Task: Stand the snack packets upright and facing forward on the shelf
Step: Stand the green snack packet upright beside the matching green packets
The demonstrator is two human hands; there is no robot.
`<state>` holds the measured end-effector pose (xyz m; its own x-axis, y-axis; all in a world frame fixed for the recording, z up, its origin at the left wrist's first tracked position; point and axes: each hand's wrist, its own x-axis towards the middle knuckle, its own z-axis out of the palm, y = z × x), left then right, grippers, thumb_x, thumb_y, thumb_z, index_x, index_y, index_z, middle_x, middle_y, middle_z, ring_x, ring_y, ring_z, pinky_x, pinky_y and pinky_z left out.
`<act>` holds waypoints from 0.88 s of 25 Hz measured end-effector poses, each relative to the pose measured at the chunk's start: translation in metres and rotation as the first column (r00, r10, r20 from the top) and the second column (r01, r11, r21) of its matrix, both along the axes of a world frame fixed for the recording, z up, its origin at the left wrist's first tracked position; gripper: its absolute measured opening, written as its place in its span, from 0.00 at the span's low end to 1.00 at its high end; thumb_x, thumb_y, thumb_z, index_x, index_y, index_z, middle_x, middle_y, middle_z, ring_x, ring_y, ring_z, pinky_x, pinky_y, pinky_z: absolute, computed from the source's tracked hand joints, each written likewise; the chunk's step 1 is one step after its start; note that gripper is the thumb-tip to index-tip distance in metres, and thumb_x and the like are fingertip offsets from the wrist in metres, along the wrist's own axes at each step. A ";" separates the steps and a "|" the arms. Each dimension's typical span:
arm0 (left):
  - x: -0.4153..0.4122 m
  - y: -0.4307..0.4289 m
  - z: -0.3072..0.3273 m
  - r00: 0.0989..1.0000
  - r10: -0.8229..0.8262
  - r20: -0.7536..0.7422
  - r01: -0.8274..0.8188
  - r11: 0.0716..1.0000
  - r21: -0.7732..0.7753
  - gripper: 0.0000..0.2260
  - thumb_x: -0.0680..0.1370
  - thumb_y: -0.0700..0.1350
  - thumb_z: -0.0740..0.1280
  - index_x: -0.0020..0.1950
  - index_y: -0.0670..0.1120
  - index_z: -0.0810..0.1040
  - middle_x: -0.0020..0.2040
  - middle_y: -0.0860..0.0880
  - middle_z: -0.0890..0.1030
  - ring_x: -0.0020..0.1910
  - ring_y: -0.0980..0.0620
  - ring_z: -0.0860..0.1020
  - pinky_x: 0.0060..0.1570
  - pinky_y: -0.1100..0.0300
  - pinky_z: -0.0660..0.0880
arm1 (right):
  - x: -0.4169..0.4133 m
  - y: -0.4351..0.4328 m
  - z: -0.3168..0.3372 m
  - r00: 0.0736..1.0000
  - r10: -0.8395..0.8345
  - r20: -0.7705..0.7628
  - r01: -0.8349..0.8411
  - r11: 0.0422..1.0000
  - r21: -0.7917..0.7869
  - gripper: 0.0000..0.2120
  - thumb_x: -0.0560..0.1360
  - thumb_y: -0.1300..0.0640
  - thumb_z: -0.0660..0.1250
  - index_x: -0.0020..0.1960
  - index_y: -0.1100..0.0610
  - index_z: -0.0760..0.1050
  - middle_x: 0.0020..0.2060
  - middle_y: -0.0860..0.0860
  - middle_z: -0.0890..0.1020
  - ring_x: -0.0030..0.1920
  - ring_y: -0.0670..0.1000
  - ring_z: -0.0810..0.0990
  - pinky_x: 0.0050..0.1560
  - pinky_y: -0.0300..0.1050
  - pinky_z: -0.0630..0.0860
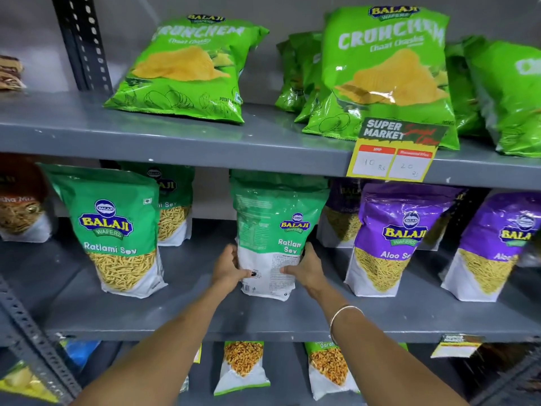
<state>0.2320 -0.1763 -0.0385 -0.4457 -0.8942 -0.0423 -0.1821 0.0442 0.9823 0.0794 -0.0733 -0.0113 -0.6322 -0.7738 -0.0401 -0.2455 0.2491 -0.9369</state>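
Both hands, left hand [227,266] and right hand [306,266], are clamping a back-facing Ratlami Sev packet [275,238] below the price tag [395,153], fingers wrapped around its sides; turning it could topple the neighbouring purple Aloo Sev packet [389,241].

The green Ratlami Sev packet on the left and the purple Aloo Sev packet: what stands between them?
In the head view, a Ratlami Sev packet showing its back, gripped by the left hand and right hand.

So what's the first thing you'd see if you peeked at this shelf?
Probably both hands, left hand and right hand, in a grip on a green Ratlami Sev packet mid-shelf, upright but showing its printed back. Next, the big bright green Crunchem bags leaning on the top shelf, and the yellow price tag hanging from its edge.
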 end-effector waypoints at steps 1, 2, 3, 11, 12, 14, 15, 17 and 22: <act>0.001 -0.001 0.000 1.000 -0.007 0.011 0.007 1.000 -0.003 0.24 0.62 0.25 0.73 0.46 0.46 0.67 0.50 0.43 0.77 0.49 0.46 0.76 0.46 0.52 0.76 | -0.001 -0.001 -0.001 1.000 0.001 -0.011 -0.001 1.000 0.005 0.29 0.63 0.73 0.74 0.61 0.65 0.67 0.58 0.61 0.79 0.52 0.52 0.76 0.52 0.44 0.73; 0.001 -0.003 0.000 0.999 -0.021 0.033 0.021 1.000 -0.004 0.25 0.62 0.26 0.73 0.51 0.43 0.68 0.52 0.42 0.77 0.51 0.45 0.76 0.50 0.49 0.76 | -0.002 -0.002 -0.002 1.000 0.002 -0.019 -0.002 1.000 0.019 0.30 0.63 0.72 0.74 0.61 0.65 0.67 0.59 0.60 0.79 0.54 0.54 0.77 0.52 0.44 0.73; 0.001 -0.004 0.001 0.997 -0.041 0.059 0.041 0.999 -0.002 0.29 0.62 0.27 0.74 0.58 0.42 0.67 0.55 0.41 0.78 0.53 0.44 0.77 0.54 0.48 0.76 | -0.003 -0.001 -0.002 1.000 0.005 -0.018 -0.005 1.000 0.030 0.29 0.63 0.72 0.74 0.61 0.65 0.67 0.59 0.60 0.78 0.56 0.56 0.77 0.53 0.44 0.73; 0.016 -0.005 0.022 0.967 -0.173 0.185 0.163 0.984 0.068 0.20 0.70 0.26 0.63 0.59 0.40 0.73 0.53 0.44 0.79 0.53 0.49 0.75 0.41 0.67 0.73 | 0.003 -0.004 -0.008 0.962 -0.193 0.192 0.155 0.968 0.195 0.24 0.69 0.61 0.73 0.51 0.61 0.58 0.47 0.57 0.72 0.44 0.56 0.76 0.34 0.50 0.76; 0.018 -0.004 0.024 0.974 -0.153 0.168 0.141 0.986 0.084 0.15 0.72 0.27 0.63 0.54 0.41 0.74 0.48 0.45 0.80 0.52 0.49 0.74 0.37 0.71 0.73 | 0.003 -0.006 -0.010 0.957 -0.205 0.205 0.168 0.968 0.184 0.23 0.68 0.62 0.72 0.50 0.60 0.58 0.46 0.57 0.72 0.43 0.55 0.76 0.32 0.48 0.75; 0.022 0.000 0.029 0.977 -0.155 0.144 0.139 0.983 0.118 0.13 0.73 0.29 0.64 0.54 0.42 0.73 0.40 0.48 0.78 0.47 0.50 0.75 0.31 0.74 0.72 | 0.002 -0.008 -0.013 0.980 -0.108 0.169 0.073 0.977 0.201 0.18 0.66 0.65 0.70 0.48 0.58 0.62 0.42 0.54 0.72 0.38 0.52 0.73 0.30 0.44 0.73; 0.023 0.001 0.030 0.970 -0.182 0.159 0.162 0.978 0.133 0.16 0.73 0.30 0.66 0.59 0.42 0.71 0.40 0.49 0.77 0.45 0.51 0.75 0.32 0.72 0.73 | 0.002 -0.005 -0.011 0.988 -0.021 0.151 -0.014 0.974 0.227 0.17 0.66 0.66 0.69 0.48 0.57 0.64 0.41 0.53 0.72 0.36 0.50 0.72 0.29 0.40 0.73; 0.021 0.002 0.030 0.950 -0.229 0.210 0.202 0.969 0.144 0.27 0.71 0.33 0.70 0.67 0.43 0.66 0.47 0.46 0.79 0.50 0.50 0.76 0.41 0.63 0.75 | -0.002 -0.003 -0.011 0.978 0.164 0.126 -0.193 0.942 0.274 0.25 0.65 0.65 0.71 0.58 0.55 0.67 0.52 0.52 0.72 0.47 0.49 0.75 0.40 0.32 0.77; 0.003 0.016 0.032 0.941 -0.256 0.221 0.246 0.967 0.071 0.39 0.67 0.33 0.73 0.74 0.43 0.59 0.73 0.44 0.67 0.71 0.47 0.66 0.69 0.56 0.66 | 0.008 0.004 0.003 0.928 0.365 0.076 -0.372 0.893 0.252 0.44 0.62 0.60 0.79 0.70 0.59 0.57 0.62 0.48 0.68 0.67 0.50 0.68 0.70 0.48 0.67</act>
<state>0.2348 -0.1604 -0.0064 -0.6297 -0.7498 -0.2030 -0.3882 0.0774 0.9183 0.0877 -0.0696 -0.0083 -0.2995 -0.9116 -0.2815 -0.3429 0.3781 -0.8599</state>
